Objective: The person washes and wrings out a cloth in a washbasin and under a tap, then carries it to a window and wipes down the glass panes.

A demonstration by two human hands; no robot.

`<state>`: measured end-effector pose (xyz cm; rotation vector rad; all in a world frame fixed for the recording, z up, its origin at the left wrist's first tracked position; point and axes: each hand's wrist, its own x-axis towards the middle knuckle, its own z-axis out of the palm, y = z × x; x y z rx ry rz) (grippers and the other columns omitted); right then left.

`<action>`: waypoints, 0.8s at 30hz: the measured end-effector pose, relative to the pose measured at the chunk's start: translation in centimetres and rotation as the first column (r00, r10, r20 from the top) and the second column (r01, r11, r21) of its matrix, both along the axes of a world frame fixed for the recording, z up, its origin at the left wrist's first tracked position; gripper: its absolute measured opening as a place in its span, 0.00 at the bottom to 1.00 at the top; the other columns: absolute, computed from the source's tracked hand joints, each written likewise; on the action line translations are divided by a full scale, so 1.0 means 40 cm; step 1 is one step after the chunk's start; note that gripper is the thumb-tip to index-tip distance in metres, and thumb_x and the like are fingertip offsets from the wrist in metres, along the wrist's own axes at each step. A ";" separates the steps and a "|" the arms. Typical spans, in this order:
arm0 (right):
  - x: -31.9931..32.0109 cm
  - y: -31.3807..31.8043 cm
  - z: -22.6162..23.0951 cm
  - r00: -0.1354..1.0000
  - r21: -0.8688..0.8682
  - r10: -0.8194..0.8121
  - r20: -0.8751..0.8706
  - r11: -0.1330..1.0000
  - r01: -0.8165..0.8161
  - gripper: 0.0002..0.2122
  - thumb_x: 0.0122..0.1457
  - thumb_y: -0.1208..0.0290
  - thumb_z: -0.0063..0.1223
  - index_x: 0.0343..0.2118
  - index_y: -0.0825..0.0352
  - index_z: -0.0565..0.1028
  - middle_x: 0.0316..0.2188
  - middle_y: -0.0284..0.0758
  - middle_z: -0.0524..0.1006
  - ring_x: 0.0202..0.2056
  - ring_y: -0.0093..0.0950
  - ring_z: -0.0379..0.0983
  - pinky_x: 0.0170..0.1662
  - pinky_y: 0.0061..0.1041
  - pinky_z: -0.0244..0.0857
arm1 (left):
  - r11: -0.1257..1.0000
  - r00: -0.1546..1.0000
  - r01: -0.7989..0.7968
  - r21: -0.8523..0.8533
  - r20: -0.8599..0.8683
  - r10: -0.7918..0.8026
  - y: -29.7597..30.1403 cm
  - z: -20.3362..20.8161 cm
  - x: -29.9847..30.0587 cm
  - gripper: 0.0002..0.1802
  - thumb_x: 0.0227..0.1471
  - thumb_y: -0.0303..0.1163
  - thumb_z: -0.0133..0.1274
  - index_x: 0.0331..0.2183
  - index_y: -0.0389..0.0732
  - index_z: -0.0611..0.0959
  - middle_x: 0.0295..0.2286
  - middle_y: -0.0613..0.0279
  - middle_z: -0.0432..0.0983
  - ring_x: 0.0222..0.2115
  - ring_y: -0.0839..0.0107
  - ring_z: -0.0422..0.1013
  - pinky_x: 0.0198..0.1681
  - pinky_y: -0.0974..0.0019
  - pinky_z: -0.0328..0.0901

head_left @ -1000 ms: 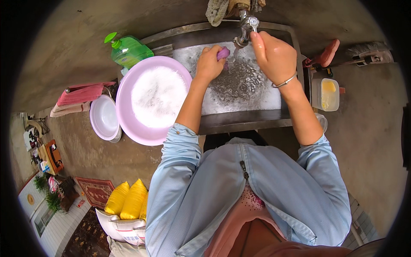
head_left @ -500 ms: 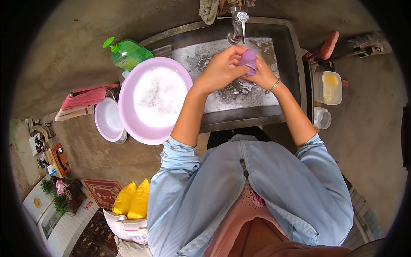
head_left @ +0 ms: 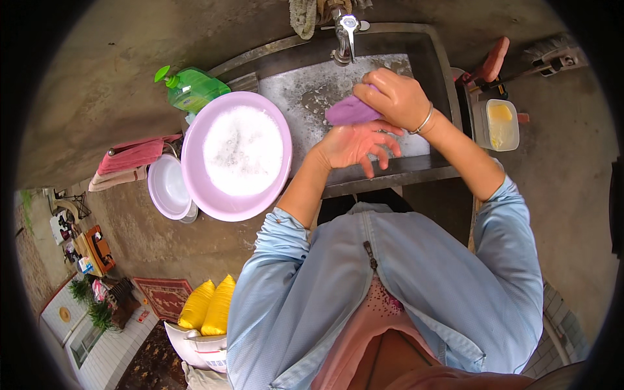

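A: The wall (head_left: pixel 136 65) is dull brown, and a grey sink (head_left: pixel 396 177) stands by it. What is in the sink?

B: White suds (head_left: pixel 286 88) lie in it. A shiny tap (head_left: pixel 342 42) sticks out at the back.

A: Where is the purple cloth (head_left: pixel 351 111)?

B: It is up over the sink, in front of the tap. The right hand (head_left: pixel 394 97) has its fingers curled tight around one end. The other end pokes out to the left.

A: And the left hand (head_left: pixel 356 144)?

B: It is just below the cloth, palm up, with its fingers spread apart. I can't tell if the palm touches the cloth.

A: What is on the right arm (head_left: pixel 465 155)?

B: A thin silver bracelet (head_left: pixel 426 120).

A: What is left of the sink?

B: A big pink tub (head_left: pixel 194 156) with white foam (head_left: pixel 244 146) in it. A small pale bowl (head_left: pixel 170 187) is beside it, and a green pump bottle (head_left: pixel 197 91) is behind it. A pink towel (head_left: pixel 135 158) hangs further left.

A: And on the right?

B: A clear box (head_left: pixel 513 133) with something yellow (head_left: pixel 499 112) inside.

A: What is low on the left?

B: Yellow bags (head_left: pixel 218 309) on top of white sacks (head_left: pixel 211 346).
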<state>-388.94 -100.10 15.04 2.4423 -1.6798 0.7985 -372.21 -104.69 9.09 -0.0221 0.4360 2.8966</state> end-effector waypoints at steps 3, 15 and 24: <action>-0.032 -0.010 -0.007 0.965 -0.118 0.195 -0.173 0.969 -0.217 0.14 0.44 0.69 0.52 0.38 0.58 0.72 0.26 0.29 0.68 0.28 0.26 0.71 0.24 0.22 0.67 | 0.975 0.978 0.079 0.210 -0.207 -0.035 -0.001 0.073 0.011 0.42 0.55 0.60 0.37 0.54 0.30 0.63 0.33 0.51 0.71 0.19 0.66 0.71 0.15 0.67 0.70; -0.071 -0.042 -0.166 0.946 0.527 0.208 0.248 0.791 -0.312 0.07 0.51 0.68 0.53 0.27 0.66 0.71 0.18 0.37 0.74 0.21 0.33 0.73 0.22 0.33 0.66 | -0.772 0.938 0.205 -0.601 -0.105 0.331 -0.026 -0.047 -0.018 0.13 0.46 0.33 0.54 0.34 0.42 0.70 0.22 0.63 0.73 0.21 0.64 0.74 0.22 0.61 0.67; -0.037 0.015 -0.037 0.984 0.585 0.042 0.175 0.799 -0.138 0.13 0.54 0.55 0.53 0.29 0.60 0.71 0.20 0.32 0.73 0.23 0.29 0.72 0.22 0.28 0.64 | -0.618 0.545 0.142 -0.773 -0.460 0.700 -0.019 -0.062 -0.003 0.22 0.51 0.41 0.51 0.45 0.40 0.68 0.34 0.55 0.72 0.27 0.62 0.74 0.26 0.65 0.71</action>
